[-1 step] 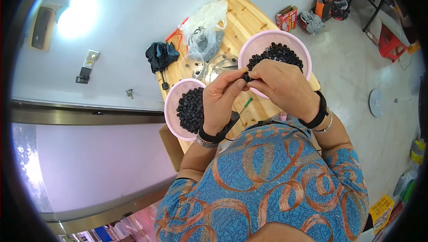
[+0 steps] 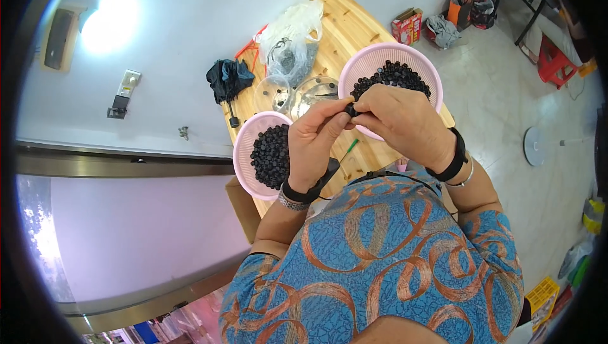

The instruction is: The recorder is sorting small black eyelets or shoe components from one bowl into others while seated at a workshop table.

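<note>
Between both hands, over the wooden table, is a small black round part (image 2: 351, 110). My left hand (image 2: 315, 144) pinches it between thumb and forefinger, and the fingers of my right hand (image 2: 404, 121) close on it from the other side. Its exact kind is too small to make out. Beside my left hand stands a pink basket (image 2: 244, 170) with many small black parts (image 2: 271, 156). A second pink basket (image 2: 428, 59), holding similar black pieces (image 2: 392, 76), is behind my right hand and partly covered by it.
On the wooden table (image 2: 354, 11) lie a clear plastic bag (image 2: 297, 24), a folded black umbrella (image 2: 229, 81), a clear round dish (image 2: 271, 83) with some black pieces and a green-handled thin tool (image 2: 353, 146). A red box (image 2: 407, 26) stands past the table's far right.
</note>
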The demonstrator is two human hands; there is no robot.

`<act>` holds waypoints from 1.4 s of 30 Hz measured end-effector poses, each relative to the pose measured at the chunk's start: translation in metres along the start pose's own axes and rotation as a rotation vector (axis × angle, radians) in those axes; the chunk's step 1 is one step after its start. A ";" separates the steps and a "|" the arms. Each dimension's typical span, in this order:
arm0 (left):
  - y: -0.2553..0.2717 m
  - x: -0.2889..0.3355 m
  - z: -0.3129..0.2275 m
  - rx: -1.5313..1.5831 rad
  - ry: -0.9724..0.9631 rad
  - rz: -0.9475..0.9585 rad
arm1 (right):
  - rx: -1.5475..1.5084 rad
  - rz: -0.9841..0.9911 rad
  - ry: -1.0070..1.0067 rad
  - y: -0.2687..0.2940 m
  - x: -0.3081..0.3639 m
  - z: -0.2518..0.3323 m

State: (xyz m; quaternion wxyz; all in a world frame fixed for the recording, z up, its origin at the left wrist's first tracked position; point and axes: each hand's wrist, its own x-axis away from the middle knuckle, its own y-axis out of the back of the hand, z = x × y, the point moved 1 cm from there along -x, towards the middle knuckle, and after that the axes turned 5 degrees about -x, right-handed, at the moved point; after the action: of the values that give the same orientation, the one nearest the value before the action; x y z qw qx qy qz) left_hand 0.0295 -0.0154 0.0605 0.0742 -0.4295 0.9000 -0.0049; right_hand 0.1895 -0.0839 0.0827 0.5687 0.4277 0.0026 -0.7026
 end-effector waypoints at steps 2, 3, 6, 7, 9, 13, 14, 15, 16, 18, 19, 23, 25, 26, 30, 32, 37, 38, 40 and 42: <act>0.004 -0.001 0.000 -0.081 -0.009 0.013 | -0.073 0.052 -0.046 0.006 -0.005 -0.001; 0.005 -0.002 0.000 -0.109 -0.034 0.055 | -0.145 0.097 -0.093 0.008 -0.007 -0.003; 0.009 -0.003 -0.001 -0.130 -0.051 0.111 | -0.283 0.153 -0.179 0.009 -0.012 -0.011; 0.010 -0.002 -0.001 -0.127 -0.043 0.125 | -0.282 0.158 -0.179 0.010 -0.014 -0.011; 0.010 -0.001 -0.002 -0.157 -0.036 0.136 | -0.322 0.243 -0.267 0.013 -0.018 -0.011; 0.012 -0.001 -0.003 -0.247 -0.058 0.175 | -0.393 0.308 -0.372 0.008 -0.018 -0.018; 0.013 -0.001 -0.002 -0.244 -0.057 0.173 | -0.411 0.338 -0.386 0.007 -0.017 -0.019; 0.014 -0.001 -0.001 -0.240 -0.029 0.191 | -0.429 0.367 -0.400 0.005 -0.016 -0.021; 0.015 -0.001 0.000 -0.235 -0.001 0.209 | -0.427 0.370 -0.403 0.004 -0.014 -0.023; 0.017 -0.001 0.003 -0.182 0.029 0.221 | -0.379 0.344 -0.279 0.003 -0.011 -0.025; 0.017 -0.001 0.004 -0.132 0.059 0.233 | -0.378 0.348 -0.282 0.004 -0.012 -0.024; 0.014 -0.001 0.004 -0.073 0.083 0.196 | -0.362 0.355 -0.236 0.006 -0.013 -0.021; 0.016 -0.002 0.008 -0.014 0.062 0.209 | -0.381 0.346 -0.227 0.006 -0.014 -0.020; 0.015 -0.002 0.007 -0.010 0.062 0.207 | -0.351 0.358 -0.219 0.006 -0.014 -0.021; 0.016 -0.004 0.009 0.052 0.104 0.206 | -0.287 0.362 -0.176 0.003 -0.011 -0.023; 0.017 -0.006 0.010 0.095 0.093 0.215 | -0.250 0.360 -0.131 0.000 -0.011 -0.025; 0.023 -0.012 0.012 0.134 0.175 0.232 | -0.178 0.339 -0.043 -0.008 -0.010 -0.031; 0.023 -0.013 0.011 0.137 0.174 0.227 | -0.135 0.287 0.012 -0.010 -0.011 -0.031; 0.022 -0.017 0.008 0.174 0.175 0.207 | -0.090 0.237 0.071 -0.011 -0.012 -0.033; 0.019 -0.018 0.009 0.216 0.217 0.179 | -0.135 0.182 -0.043 -0.011 -0.012 -0.036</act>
State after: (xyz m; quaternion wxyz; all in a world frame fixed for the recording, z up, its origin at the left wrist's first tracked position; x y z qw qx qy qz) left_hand 0.0273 0.0105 0.0522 0.0225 -0.3340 0.9317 -0.1413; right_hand 0.2017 -0.0533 0.0618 0.6576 0.3720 -0.0011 -0.6551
